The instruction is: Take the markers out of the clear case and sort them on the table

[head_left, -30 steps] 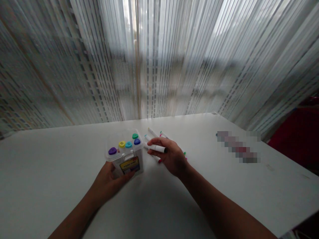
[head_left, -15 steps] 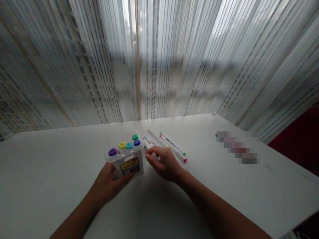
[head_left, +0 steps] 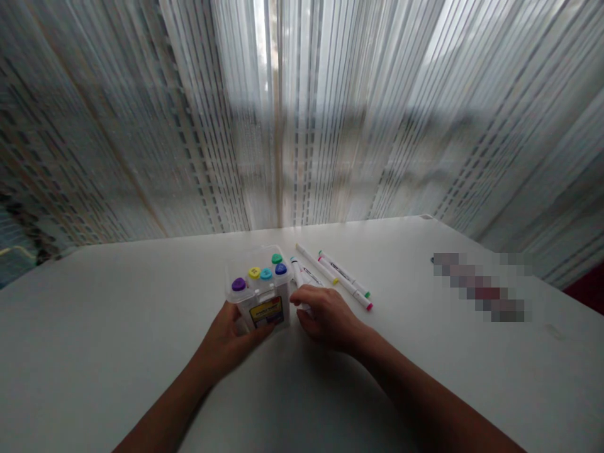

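Observation:
My left hand [head_left: 231,340] grips a clear plastic marker case [head_left: 258,302] from its near left side, thumb across the front label. Several markers stand upright in the case, among them a purple-capped one [head_left: 238,284], a yellow-capped one [head_left: 255,272] and a dark blue-capped one [head_left: 280,269]. Just right of the case, my right hand [head_left: 325,314] is closed round the lower part of a white marker [head_left: 297,272] with a dark blue-green end, pointing away from me. Its fingers hide the marker's near end.
Beyond my right hand, several white markers lie on the white table [head_left: 141,327], including a pink-ended one [head_left: 352,289] and a green-ended one [head_left: 346,277]. A pixelated object [head_left: 479,286] lies farther right. Striped sheer curtains [head_left: 321,126] hang behind the table's far edge.
The whole view has shifted, so everything appears farther right. In my right hand the marker now shows more clearly, its far end near the case. My left hand keeps its hold on the case.

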Demonstrator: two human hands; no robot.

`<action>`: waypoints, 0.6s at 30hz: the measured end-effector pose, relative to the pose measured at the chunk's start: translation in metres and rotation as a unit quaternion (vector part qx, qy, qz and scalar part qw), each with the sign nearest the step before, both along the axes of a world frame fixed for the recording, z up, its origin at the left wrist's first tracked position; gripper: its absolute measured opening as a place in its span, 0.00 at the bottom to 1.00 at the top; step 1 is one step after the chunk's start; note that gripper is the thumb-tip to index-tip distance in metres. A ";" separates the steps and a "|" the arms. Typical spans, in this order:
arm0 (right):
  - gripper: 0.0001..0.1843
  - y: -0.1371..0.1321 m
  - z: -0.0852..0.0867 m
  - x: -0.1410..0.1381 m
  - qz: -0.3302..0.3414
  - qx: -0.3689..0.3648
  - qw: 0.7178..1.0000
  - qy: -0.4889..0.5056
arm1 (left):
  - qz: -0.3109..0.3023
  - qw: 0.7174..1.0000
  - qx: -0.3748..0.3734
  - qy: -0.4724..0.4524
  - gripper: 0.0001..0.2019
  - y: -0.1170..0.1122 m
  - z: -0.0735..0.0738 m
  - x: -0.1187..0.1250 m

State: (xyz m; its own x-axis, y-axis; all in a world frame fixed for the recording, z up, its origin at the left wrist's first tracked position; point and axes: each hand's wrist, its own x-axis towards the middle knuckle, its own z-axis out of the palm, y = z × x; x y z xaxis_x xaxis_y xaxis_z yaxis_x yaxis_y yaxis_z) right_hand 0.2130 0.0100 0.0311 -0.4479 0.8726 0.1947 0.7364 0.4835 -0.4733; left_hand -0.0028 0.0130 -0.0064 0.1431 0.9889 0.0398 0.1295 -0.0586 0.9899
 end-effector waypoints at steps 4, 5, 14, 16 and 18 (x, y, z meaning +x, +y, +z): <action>0.16 -0.003 0.007 -0.001 0.008 -0.032 0.997 -0.065 | -0.008 1.000 0.005 -0.001 0.28 0.000 0.000 0.000; 0.16 -0.003 0.009 -0.001 0.011 -0.036 0.996 -0.077 | -0.008 1.000 0.008 0.004 0.27 0.000 -0.001 0.000; 0.19 -0.003 0.015 -0.003 0.037 -0.056 0.989 -0.131 | -0.030 0.999 0.011 0.001 0.27 0.002 -0.004 -0.002; 0.20 -0.003 0.015 -0.003 0.042 -0.060 0.989 -0.126 | -0.028 1.000 0.009 0.003 0.28 0.002 -0.004 -0.003; 0.21 -0.004 0.015 -0.003 0.040 -0.061 0.990 -0.118 | -0.021 1.000 0.007 0.005 0.28 0.002 -0.004 -0.003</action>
